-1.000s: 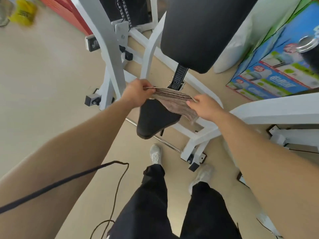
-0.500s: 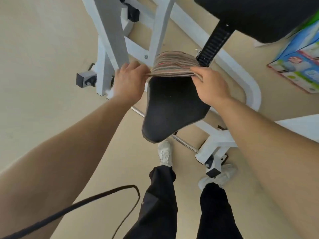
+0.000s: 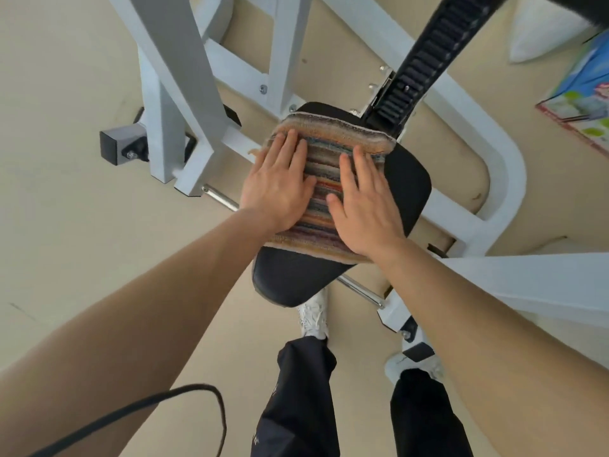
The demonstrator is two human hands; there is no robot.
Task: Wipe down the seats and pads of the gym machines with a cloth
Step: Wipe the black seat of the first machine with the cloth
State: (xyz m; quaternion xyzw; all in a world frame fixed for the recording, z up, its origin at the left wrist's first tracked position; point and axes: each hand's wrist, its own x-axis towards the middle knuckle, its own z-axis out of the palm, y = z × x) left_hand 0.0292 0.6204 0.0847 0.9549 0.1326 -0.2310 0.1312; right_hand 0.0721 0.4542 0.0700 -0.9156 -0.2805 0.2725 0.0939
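A striped multicoloured cloth point(image 3: 333, 148) lies spread flat over the far half of the black padded seat point(image 3: 410, 184) of a white gym machine. My left hand point(image 3: 276, 188) rests palm down on the cloth's left side, fingers extended. Beside it, my right hand point(image 3: 362, 206) presses flat on the cloth's right side. Neither hand is gripping the cloth. The near tip of the seat point(image 3: 290, 278) is uncovered. A sliver of the black back pad point(image 3: 580, 4) shows at the top right.
White frame beams point(image 3: 178, 77) rise close on the left. A black toothed adjuster post point(image 3: 418, 64) stands behind the seat. A chrome bar point(image 3: 359, 290) runs under it. A colourful box point(image 3: 586, 94) and white bag point(image 3: 540, 34) sit right. A black cable point(image 3: 164, 404) hangs near my legs.
The cloth was held stretched between both hands above the seat's far edge; now it lies flat on the seat with both palms on top. The view has moved closer.
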